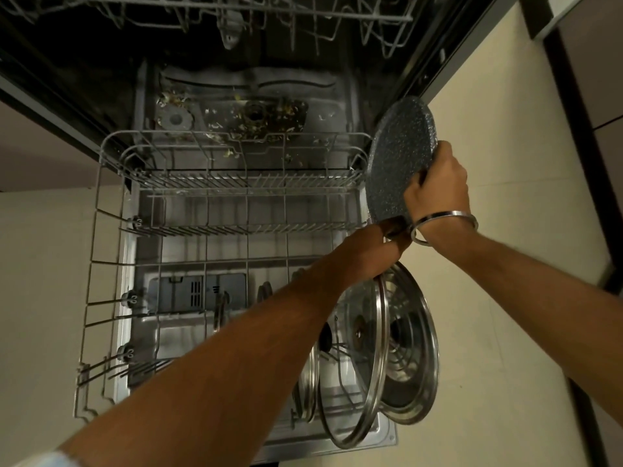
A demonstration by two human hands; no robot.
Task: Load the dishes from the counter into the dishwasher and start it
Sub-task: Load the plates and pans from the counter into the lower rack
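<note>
Speckled pan (397,160) goes in at the lower rack's (101,210) right edge

Right hand (438,183) grips its rim, left hand (374,247) its handle; stiff, likely heavy

No text, label or number appears legible; view dim.

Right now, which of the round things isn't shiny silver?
The speckled grey pan, held up on edge by the right hand over the rack's right side. The lids standing in the rack have shiny metal rims.
</note>
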